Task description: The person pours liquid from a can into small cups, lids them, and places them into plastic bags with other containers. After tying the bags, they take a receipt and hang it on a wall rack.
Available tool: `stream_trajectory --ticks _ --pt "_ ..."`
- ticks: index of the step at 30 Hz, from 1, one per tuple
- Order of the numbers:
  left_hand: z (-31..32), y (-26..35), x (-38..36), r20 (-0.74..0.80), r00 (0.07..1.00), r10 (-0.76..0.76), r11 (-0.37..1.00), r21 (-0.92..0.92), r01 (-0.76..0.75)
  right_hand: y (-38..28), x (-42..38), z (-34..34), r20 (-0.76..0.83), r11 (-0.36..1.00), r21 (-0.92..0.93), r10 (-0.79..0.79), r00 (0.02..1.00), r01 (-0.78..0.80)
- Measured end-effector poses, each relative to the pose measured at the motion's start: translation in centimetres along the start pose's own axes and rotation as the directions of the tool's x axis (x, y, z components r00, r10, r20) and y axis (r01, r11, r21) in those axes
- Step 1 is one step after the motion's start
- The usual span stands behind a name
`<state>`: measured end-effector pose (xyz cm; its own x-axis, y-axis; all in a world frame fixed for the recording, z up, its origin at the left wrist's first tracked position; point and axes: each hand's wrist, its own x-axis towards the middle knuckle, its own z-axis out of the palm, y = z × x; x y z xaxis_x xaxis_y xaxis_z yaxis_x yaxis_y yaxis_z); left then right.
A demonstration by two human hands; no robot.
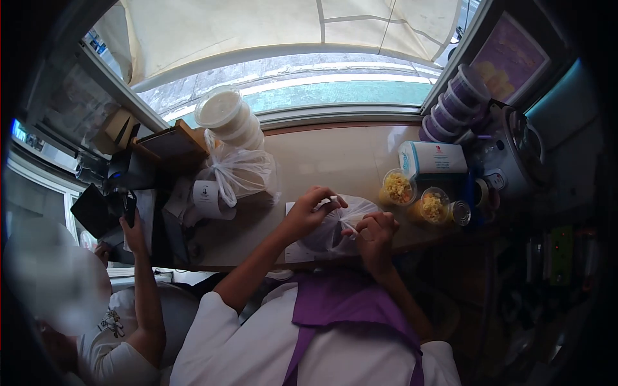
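A thin, clear plastic bag [322,240] sits near the front edge of the counter, its top gathered into a twist or knot. From the left, my left hand [317,209] pinches one end of the bag's top. My right hand [374,233] has its fingers curled around the other end, just right of the gathered part. What the bag contains is blurred by the plastic; it looks round and dark. Under the bag's left side lies a white paper slip [297,252]. Two clear cups of yellow crumbly food [397,188] [431,208] stand right of my hands.
A tied bag [248,168], a paper roll [212,199] and stacked tubs [222,112] stand left. Purple-banded tubs [450,109], a tissue pack [432,159], a can [459,213] and a metal pot [518,148] are right. A co-worker's hand [133,235] holds a dark device.
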<state>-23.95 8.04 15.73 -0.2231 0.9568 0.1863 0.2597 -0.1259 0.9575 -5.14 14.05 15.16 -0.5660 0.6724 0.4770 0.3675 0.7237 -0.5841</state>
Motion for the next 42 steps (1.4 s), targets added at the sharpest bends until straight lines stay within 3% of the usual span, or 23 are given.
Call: stream_trajectory --ticks 1,4,7,9,12,16,18,22,25,28,33,36,40,42 --pt "-0.4 -0.1 -0.4 0.061 0.998 -0.027 0.985 -0.169 0.037 -0.2 0.2 0.0 0.0 1.0 0.012 0.019 1.0 -0.019" --pt "-1.4 -1.3 -0.8 0.286 0.958 -0.022 0.986 -0.154 0.068 0.1 0.7 0.5 0.046 0.982 0.112 0.144 0.988 -0.149" --pt "-1.8 0.8 -1.1 0.331 0.943 -0.032 0.945 0.318 -0.079 -0.5 2.2 0.9 0.124 0.914 0.297 0.249 0.961 -0.275" --pt "-1.4 0.9 -1.3 0.263 0.964 0.043 0.952 0.282 -0.119 -0.7 3.1 0.5 0.227 0.88 0.337 0.268 0.936 -0.334" --pt "-0.9 0.5 -2.4 0.205 0.97 0.13 0.932 0.308 -0.191 0.0 4.2 0.5 0.337 0.851 0.429 0.16 0.928 -0.303" --pt "-0.1 0.8 -4.0 0.166 0.964 0.207 0.882 0.394 -0.258 0.2 5.5 -0.2 0.446 0.906 0.345 0.072 0.892 -0.245" --pt "1.0 0.7 -4.6 0.076 0.962 0.261 0.874 0.405 -0.269 0.6 5.4 0.0 0.496 0.831 0.4 0.158 0.854 -0.387" --pt "1.7 0.0 -5.4 -0.015 0.968 0.251 0.883 0.413 -0.222 0.1 6.3 0.0 0.607 0.701 0.432 0.239 0.758 -0.567" --pt "2.0 0.2 -5.7 -0.027 0.978 0.209 0.908 0.377 -0.183 -0.3 7.5 -0.4 0.721 0.705 0.447 0.08 0.688 -0.551" --pt "2.9 -0.8 -5.9 -0.075 0.97 0.233 0.893 0.411 -0.183 0.7 8.4 -0.5 0.84 0.753 0.357 0.001 0.543 -0.553" --pt "3.5 -0.9 -5.8 -0.132 0.944 0.302 0.866 0.452 -0.214 0.6 9.1 -0.6 0.878 0.487 0.43 -0.027 0.479 -0.761" --pt "4.5 0.0 -5.9 -0.269 0.923 0.275 0.844 0.528 -0.097 0.5 9.3 -0.8 0.883 0.557 0.395 -0.011 0.469 -0.731" --pt "4.2 1.5 -5.8 -0.312 0.932 0.183 0.85 0.527 0.01 0.7 9.8 0.2 0.894 0.44 0.4 0.006 0.448 -0.804" --pt "4.5 1.6 -5.9 -0.325 0.932 0.163 0.852 0.523 0.033 1.5 10.2 0.4 0.924 0.549 0.348 -0.064 0.378 -0.76"
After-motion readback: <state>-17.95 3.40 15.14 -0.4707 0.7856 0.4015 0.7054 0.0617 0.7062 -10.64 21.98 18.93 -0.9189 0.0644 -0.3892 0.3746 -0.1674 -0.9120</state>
